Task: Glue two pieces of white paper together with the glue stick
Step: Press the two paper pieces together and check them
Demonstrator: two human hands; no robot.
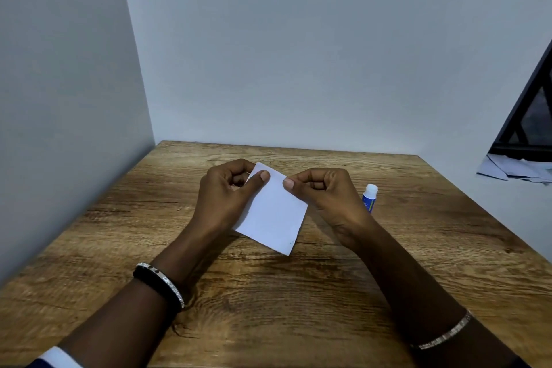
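Grey walls corner a wooden table [388, 293] where the left hand [222, 194] and right hand [325, 197] each pinch the far edge of the white paper [273, 212], lifted centre-table. Thin and floppy, it likely wants light edge grips. A glue stick [369, 198] stands just right.

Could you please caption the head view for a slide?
Both hands pinch white paper above table; glue stick stands nearby.
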